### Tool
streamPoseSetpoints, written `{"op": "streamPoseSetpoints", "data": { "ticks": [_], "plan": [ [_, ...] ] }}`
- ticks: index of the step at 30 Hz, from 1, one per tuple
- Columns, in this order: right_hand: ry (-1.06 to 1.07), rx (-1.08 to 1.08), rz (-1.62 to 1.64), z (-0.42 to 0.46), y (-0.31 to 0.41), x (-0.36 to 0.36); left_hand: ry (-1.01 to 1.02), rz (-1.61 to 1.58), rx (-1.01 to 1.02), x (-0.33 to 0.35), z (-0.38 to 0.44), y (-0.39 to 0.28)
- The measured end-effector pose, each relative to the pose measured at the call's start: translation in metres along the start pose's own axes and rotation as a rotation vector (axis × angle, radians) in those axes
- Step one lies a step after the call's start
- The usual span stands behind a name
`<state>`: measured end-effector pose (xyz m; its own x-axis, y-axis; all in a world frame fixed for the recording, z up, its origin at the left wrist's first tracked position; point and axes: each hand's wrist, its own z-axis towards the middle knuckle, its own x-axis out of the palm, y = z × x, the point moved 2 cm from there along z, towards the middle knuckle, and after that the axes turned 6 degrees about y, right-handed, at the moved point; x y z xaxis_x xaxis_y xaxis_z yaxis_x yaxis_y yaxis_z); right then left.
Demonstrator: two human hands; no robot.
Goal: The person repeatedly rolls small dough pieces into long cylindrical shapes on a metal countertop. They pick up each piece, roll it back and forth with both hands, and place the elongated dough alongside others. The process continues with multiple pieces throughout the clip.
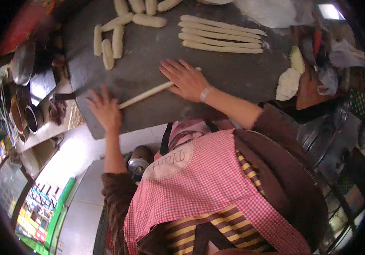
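A thin dough rope (150, 93) lies slantwise on the dark work surface (144, 118) in front of me. My left hand (106, 111) is at its near left end, palm down with fingers spread, and hides that tip. Across the right part of the rope rests my right hand (185, 79), flat with the fingers apart. A short tip of dough shows beyond it. Farther back on the right, several long dough strips (222, 40) lie side by side. Shorter, thicker dough rolls (117, 41) are scattered at the back left.
Clear plastic sheeting (265, 12) covers the back right. At the right edge are a pale lump of dough (288, 83), a piece of green-white vegetable (297, 59) and a wooden board (313, 95). Pots (33, 118) and a metal lid (23, 63) stand on the left.
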<state>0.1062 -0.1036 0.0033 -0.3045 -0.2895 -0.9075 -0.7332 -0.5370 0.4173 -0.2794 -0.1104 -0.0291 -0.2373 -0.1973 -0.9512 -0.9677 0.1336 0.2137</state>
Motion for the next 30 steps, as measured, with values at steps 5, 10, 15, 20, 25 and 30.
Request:
{"op": "streamPoseSetpoints", "data": {
  "ticks": [5, 10, 15, 20, 25, 30],
  "plan": [
    [-0.019, 0.037, 0.001, 0.029, -0.02, -0.008, -0.274, -0.482, 0.123, 0.001, 0.001, -0.009],
    [-0.276, 0.04, -0.021, -0.075, -0.008, 0.01, -0.189, -0.445, 0.224, -0.002, -0.099, -0.018],
    [-0.378, 0.226, -0.09, -0.138, -0.067, -0.018, -0.282, -0.545, 0.265, -0.049, -0.014, -0.093],
    [-0.458, 0.535, -0.293, -0.197, -0.138, -0.082, -0.361, -0.569, 0.532, -0.095, 0.078, -0.2],
    [-0.54, 0.628, -0.224, -0.207, -0.126, -0.084, -0.593, -0.528, 0.292, -0.088, 0.105, -0.162],
    [-0.47, 0.332, -0.081, -0.149, -0.081, -0.049, -0.608, -0.465, -0.047, -0.088, 0.127, -0.095]
  ]
}}
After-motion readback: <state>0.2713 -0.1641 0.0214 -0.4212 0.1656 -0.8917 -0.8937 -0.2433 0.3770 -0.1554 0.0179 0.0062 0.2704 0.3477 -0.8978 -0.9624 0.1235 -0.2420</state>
